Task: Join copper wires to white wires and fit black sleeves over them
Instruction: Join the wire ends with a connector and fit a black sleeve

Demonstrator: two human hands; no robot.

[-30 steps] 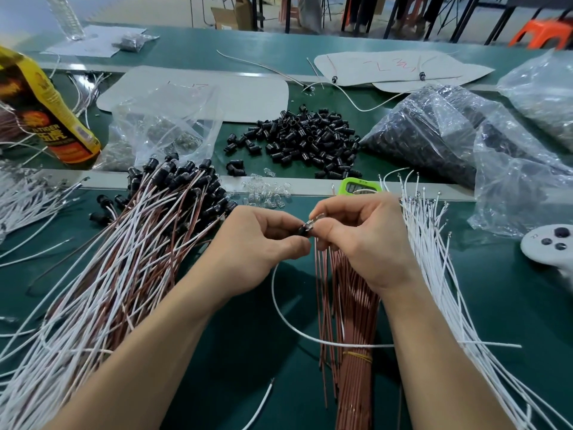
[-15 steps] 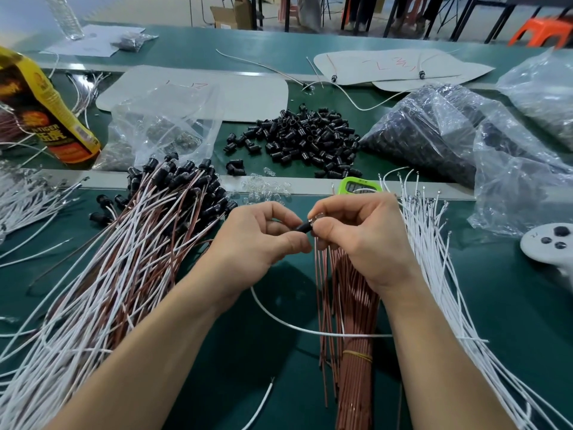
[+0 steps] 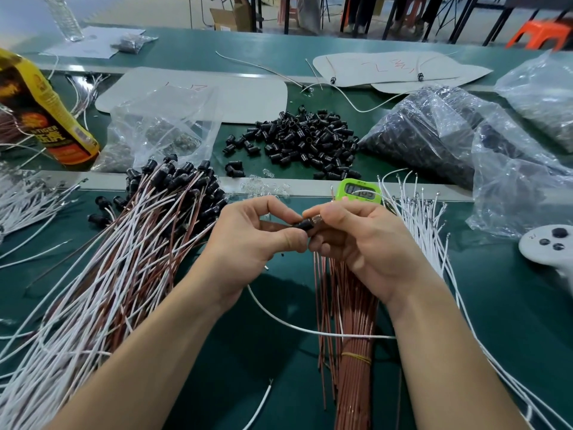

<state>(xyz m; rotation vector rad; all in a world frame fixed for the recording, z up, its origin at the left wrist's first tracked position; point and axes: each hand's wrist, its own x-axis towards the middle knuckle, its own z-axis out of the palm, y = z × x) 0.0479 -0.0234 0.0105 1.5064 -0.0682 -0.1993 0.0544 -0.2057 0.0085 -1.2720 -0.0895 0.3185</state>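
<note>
Main risk imo: black sleeve (image 3: 302,225) is tiny and held only by fingertips, so if the push goes off-axis it could cock on the joint or pop out of the pinch and get lost among the finished wires (image 3: 124,243) at left. 2nd: the white wire (image 3: 310,329) trails in a slack loop across the table (image 3: 511,321) and lies over the copper bundle (image 3: 353,321). If it snags there during a tug, the load prob goes straight to the joint and pulls it apart inside the sleeve, where you wouldn't see it. 3rd: can't see how far the sleeve is seated, so a half-covered joint could pass unnoticed. Hands: left hand (image 3: 257,240) pinches the sleeve's left end w/ thumb + forefinger, other fingers curled under. Right hand (image 3: 362,243) pinches the right end, where a small shiny bit shows; can't tell what it is. The sleeve sits right between the two sets of fingertips, roughly level, above the top of the copper bundle and just in front of the green timer (image 3: 359,190). Where the wires enter the sleeve is hidden by the fingers. Spare sleeves (image 3: 304,141) lie well beyond the hands, and the white wire stock (image 3: 418,218) is just right of the right hand.
</note>
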